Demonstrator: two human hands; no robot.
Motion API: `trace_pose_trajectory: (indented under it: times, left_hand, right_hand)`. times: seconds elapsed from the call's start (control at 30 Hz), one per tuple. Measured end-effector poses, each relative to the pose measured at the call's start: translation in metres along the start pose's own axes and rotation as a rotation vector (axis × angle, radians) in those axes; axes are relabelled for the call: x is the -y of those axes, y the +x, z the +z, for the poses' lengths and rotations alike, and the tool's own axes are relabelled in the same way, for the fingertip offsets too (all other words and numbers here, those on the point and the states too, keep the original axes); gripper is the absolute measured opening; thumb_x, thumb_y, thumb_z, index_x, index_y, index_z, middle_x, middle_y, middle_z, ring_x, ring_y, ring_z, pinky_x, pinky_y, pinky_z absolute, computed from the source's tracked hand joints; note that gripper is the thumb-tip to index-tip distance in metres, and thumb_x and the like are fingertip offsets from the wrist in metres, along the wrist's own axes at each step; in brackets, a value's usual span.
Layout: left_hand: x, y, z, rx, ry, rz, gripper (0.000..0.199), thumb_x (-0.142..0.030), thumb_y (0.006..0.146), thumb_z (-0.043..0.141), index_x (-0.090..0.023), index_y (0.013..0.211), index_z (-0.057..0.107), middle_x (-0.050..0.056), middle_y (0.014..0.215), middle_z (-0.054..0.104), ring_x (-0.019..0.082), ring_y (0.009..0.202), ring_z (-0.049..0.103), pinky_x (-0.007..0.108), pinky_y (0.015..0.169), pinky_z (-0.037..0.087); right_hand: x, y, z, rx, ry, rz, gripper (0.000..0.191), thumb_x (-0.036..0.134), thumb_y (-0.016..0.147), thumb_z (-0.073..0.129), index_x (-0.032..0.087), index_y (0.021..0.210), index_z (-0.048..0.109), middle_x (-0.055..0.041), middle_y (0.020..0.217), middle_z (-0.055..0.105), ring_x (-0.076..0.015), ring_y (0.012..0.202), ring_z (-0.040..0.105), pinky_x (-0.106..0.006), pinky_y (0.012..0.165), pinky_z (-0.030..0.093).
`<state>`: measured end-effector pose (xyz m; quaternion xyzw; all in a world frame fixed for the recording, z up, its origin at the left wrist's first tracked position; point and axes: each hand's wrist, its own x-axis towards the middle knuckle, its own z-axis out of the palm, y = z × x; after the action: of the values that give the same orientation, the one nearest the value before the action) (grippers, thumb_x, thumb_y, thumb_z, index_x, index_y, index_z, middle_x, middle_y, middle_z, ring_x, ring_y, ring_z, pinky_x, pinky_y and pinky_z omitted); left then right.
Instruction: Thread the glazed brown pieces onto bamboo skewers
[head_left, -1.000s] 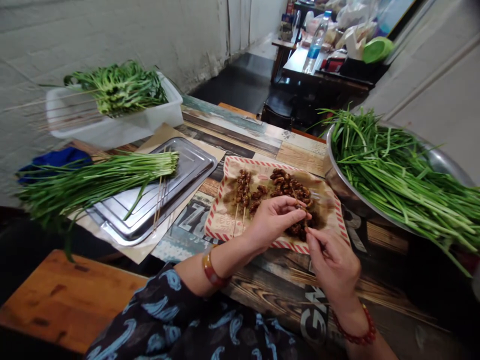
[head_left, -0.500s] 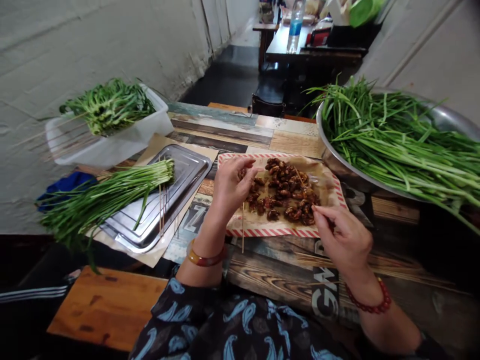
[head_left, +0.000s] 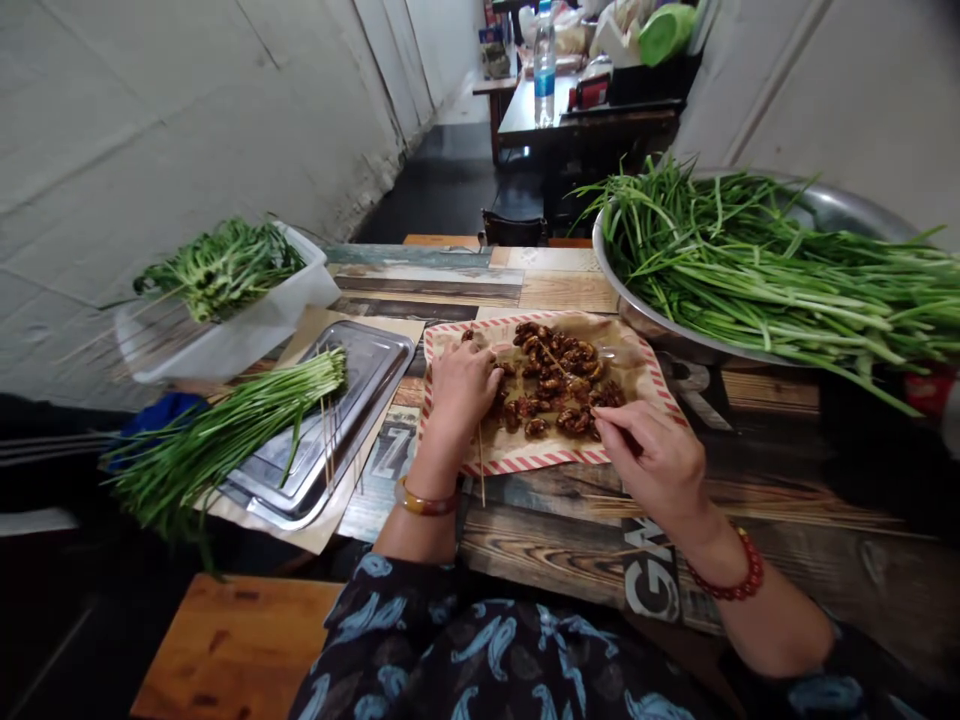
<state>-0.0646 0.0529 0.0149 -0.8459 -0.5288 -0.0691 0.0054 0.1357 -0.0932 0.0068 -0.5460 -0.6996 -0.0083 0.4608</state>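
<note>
Pieces (head_left: 564,362), glossy, brown and lumpy, too heaped to count, lie on one creased, stripe-edged paper (head_left: 555,450). Left hand (head_left: 460,388) curls over the left ones, its grip hidden; right hand (head_left: 658,460) narrows its fingertips at the near right ones, hold unclear. One rectangular steel tray (head_left: 369,362) sits left; one round steel bowl (head_left: 844,207) right, piled with stringy greens (head_left: 757,280).

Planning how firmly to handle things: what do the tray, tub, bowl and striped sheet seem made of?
Tray: metal, probably stainless, shiny with bright reflections.
Tub: likely plastic, whitish and translucent.
Bowl: metal, probably steel, smooth with a grey sheen.
Striped sheet: apparently paper, matte and creased; its darker patches may be grease.
</note>
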Motion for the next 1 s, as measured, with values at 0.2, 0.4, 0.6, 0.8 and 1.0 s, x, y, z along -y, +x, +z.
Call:
trace_pose_trajectory:
  times: [0.2,0.4,0.6,0.8,1.0]
  left_hand:
    - [0.001,0.002,0.007,-0.103,-0.228,0.026,0.017,-0.024,0.084,0.056,-0.018,0.093,0.069,0.013,0.099,0.066,0.030,0.101,0.057,0.045,0.090,0.042]
    - [-0.008,-0.003,0.000,-0.119,-1.292,-0.122,0.018,-0.026,0.079,0.062,-0.017,0.095,0.061,0.002,0.078,0.064,0.014,0.067,0.062,0.025,0.059,0.046]
    - [-0.026,-0.013,-0.015,-0.012,-1.815,-0.149,0.023,-0.024,0.072,0.075,-0.018,0.092,0.065,0.000,0.074,0.065,0.009,0.060,0.060,0.021,0.059,0.048]
    - [-0.028,-0.015,-0.013,0.027,-1.935,-0.171,0.021,-0.022,0.075,0.075,-0.019,0.094,0.069,0.003,0.083,0.071,0.010,0.068,0.063,0.022,0.066,0.050]
    - [-0.029,-0.017,-0.014,0.074,-1.984,-0.150,0.020,-0.023,0.079,0.072,-0.017,0.098,0.070,0.009,0.100,0.073,0.016,0.092,0.067,0.027,0.080,0.052]
  right_hand:
    - [-0.001,-0.001,0.001,-0.004,0.003,0.002,0.012,0.009,0.087,0.060,0.017,0.094,0.065,-0.0041,0.081,0.070,-0.0138,0.073,0.065,-0.027,0.070,0.053]
    - [-0.002,0.000,0.001,-0.004,-0.021,-0.007,0.013,0.010,0.088,0.059,0.019,0.095,0.065,-0.0025,0.081,0.070,-0.0135,0.072,0.065,-0.027,0.070,0.053]
    - [0.000,-0.001,0.002,0.051,-0.041,0.013,0.016,0.012,0.091,0.055,0.019,0.099,0.066,-0.0034,0.084,0.071,-0.0134,0.074,0.067,-0.028,0.072,0.054]
    - [-0.002,-0.004,0.004,0.093,-0.028,0.023,0.019,0.013,0.092,0.054,0.018,0.105,0.066,-0.0039,0.084,0.071,-0.0128,0.074,0.067,-0.026,0.071,0.054]
    - [-0.004,-0.005,0.004,0.104,-0.041,0.004,0.018,0.013,0.092,0.054,0.018,0.104,0.067,-0.0033,0.083,0.070,-0.0125,0.073,0.067,-0.026,0.071,0.054]
